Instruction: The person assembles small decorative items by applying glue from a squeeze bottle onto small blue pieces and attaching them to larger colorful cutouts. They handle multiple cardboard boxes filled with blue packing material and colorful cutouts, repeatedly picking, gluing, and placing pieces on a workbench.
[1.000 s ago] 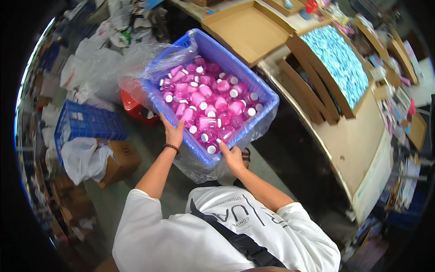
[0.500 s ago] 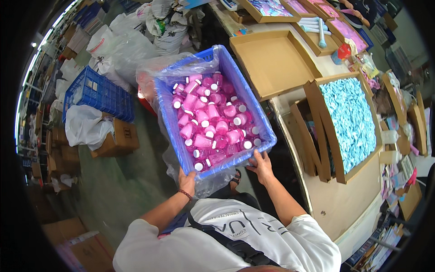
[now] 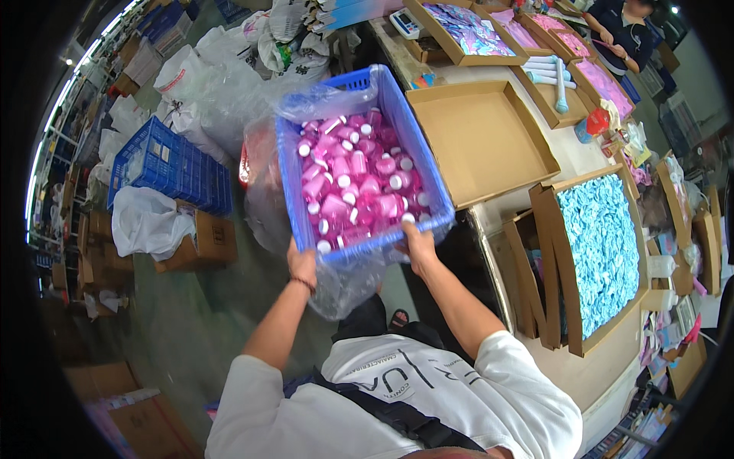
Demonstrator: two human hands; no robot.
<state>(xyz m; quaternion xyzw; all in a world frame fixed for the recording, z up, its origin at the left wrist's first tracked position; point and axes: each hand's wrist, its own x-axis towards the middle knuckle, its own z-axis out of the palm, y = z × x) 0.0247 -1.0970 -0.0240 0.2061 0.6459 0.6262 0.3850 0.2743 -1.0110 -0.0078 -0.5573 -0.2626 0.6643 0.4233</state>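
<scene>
A blue plastic crate (image 3: 442,183) with a clear plastic liner (image 3: 348,283) hangs in front of me, tilted a little. Inside lie many small pink bottles (image 3: 359,164) with white caps, heaped loosely. At the crate's near left corner, my left hand (image 3: 303,264) grips the rim, with a beaded bracelet on that wrist. My right hand (image 3: 417,246) grips the near edge closer to its right corner, thumb over the rim. The undersides of both grips are hidden by the crate. Some of the liner droops below the near side.
To the right, a table (image 3: 550,363) bears an open cardboard tray (image 3: 489,141) and a box of light blue pieces (image 3: 600,252). Another blue crate (image 3: 180,172), a cardboard box (image 3: 210,241) and white sacks (image 3: 206,84) stand left. Across the table is another person (image 3: 623,34).
The crate of bottles has moved away from me, and my arms are stretched out further. Both hands keep their hold. More of the person across the table has come into view.
</scene>
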